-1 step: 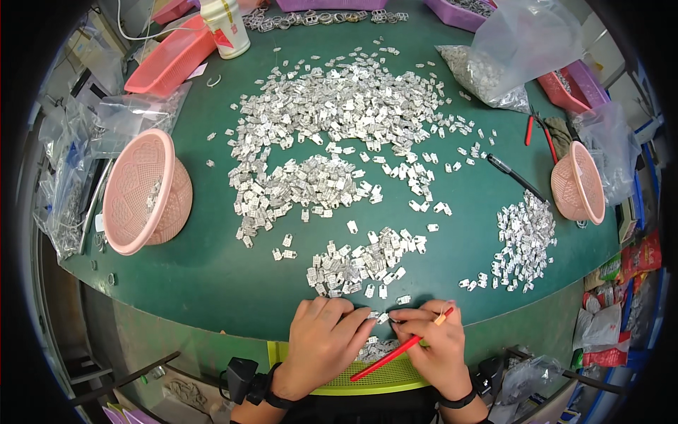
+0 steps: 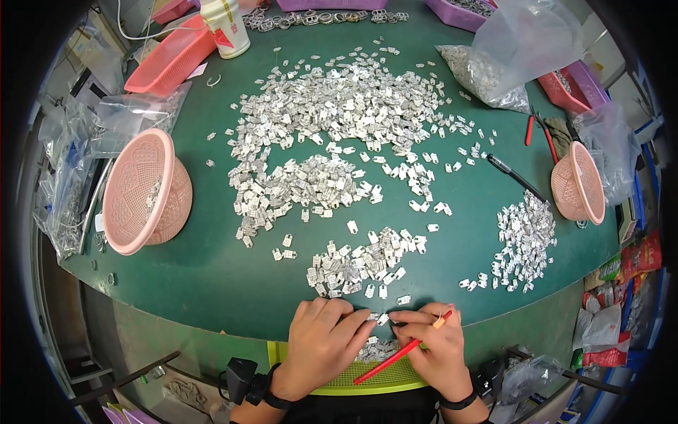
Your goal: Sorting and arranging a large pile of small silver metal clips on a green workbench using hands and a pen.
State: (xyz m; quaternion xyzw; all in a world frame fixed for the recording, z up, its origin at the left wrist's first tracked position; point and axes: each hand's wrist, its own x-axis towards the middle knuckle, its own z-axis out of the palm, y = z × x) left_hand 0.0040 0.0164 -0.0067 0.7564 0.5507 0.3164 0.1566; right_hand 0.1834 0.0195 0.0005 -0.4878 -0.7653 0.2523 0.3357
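2 hands meet at the near edge of the green counter (image 2: 212, 283), and the work between them is small enough that slips look likely. The left hand (image 2: 326, 344) lies palm down with its fingers curled narrow, fingertips pressing a small silver metal piece (image 2: 382, 319) against the counter edge. The right hand (image 2: 438, 344) has its grip closed around a red pencil (image 2: 395, 355), which slants down toward the lap, while its fingertips come in on the same piece from the other side. So the piece sits right between the 2 sets of fingertips, touching or nearly touching both; whether it is lifted or flat on the surface I cannot tell.

Just below the hands a yellow-green tray (image 2: 339, 385) holds a few more silver pieces (image 2: 378, 348), partly hidden by the fingers. My judgement: a piece pinched this close to the rim could flick off and fall past the tray. The pencil, held in the same hand that does the pinching, could nudge the near pile of pieces (image 2: 360, 265) or drop out of the hand. A sleeve or wrist sweeping forward could also scatter that pile, which lies just beyond the fingers. Pink baskets (image 2: 145, 191) stand well apart at either side.
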